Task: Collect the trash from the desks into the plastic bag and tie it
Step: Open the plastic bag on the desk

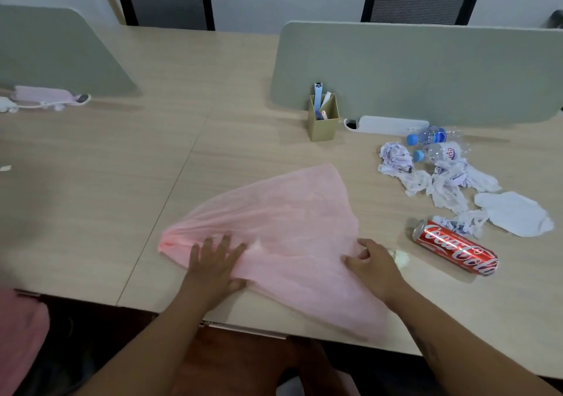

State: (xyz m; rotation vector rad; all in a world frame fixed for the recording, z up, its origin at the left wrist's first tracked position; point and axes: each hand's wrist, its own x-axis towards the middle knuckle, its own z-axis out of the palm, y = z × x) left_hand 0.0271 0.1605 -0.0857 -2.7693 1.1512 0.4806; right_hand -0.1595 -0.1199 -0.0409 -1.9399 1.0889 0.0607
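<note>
Left hand (213, 261) is flat on the pink plastic bag (274, 222), all five fingers straight and spread, palm pressing the film down near its bunched left end. Nothing is grasped there. Right hand (376, 263) is on the bag's right edge, its fingers bent and the tips drawn in, pinching up a fold of the thin plastic. The bag lies slack on the light wooden desk (91, 213), close to the near edge, between the two hands.

Now the count, off to the right, all well apart from the bag. One red Coca-Cola can (455, 247) is on its side. Two clear plastic bottles with blue caps, one (431, 136) just behind the other (443, 152), are lying down by the white power strip (391, 125). At least three printed paper wads (396, 158) sit in the pile, with twisted white tissues (444, 194) among them, too tangled to count exactly. One flat white tissue (515, 216) lies at the far right. One small whitish scrap (401, 257) is just beside the right hand.

One tan pen holder (323, 120) stands by the grey-green divider (426, 69).
</note>
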